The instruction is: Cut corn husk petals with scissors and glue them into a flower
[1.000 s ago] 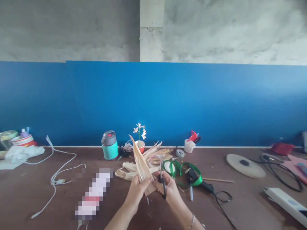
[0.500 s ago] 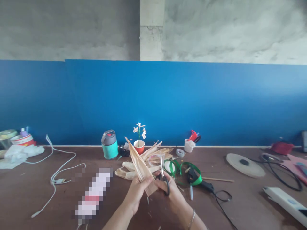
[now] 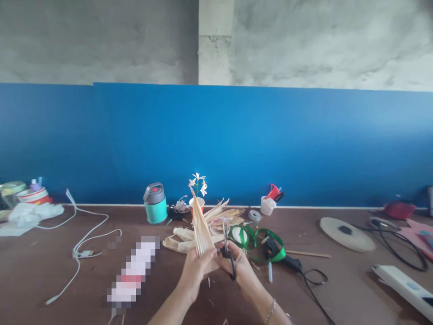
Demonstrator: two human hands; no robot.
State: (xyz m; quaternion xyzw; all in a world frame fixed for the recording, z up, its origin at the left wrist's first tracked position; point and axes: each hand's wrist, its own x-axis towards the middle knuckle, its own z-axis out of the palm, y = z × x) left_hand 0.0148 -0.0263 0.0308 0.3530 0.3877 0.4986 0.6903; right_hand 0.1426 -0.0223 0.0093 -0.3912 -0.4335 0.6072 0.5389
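- Pinching a dried corn husk near its wide lower end, our left hand had its thumb laid across the front; the pointed tip rose up and slightly to the left.
- In our right hand we held black-handled scissors, the fingers curled around the handles and the blades pointing upward, just to the right of the husk.
- Our right thumb came up close to the husk's lower edge; whether it touched, we could not tell.
- We had both hands above the brown surface, the husk between them and in front of us.
- Behind the husk we saw a red-and-white cup, partly covered by its tip, with white flowers on a green stem standing in it.
- Beyond our hands, loose husks lay in a pile.
- To the left of the cup we had a turquoise jar with a grey lid.
- To the right of our scissors, green ribbon lay looped about a black glue gun, a thin wooden stick near it.
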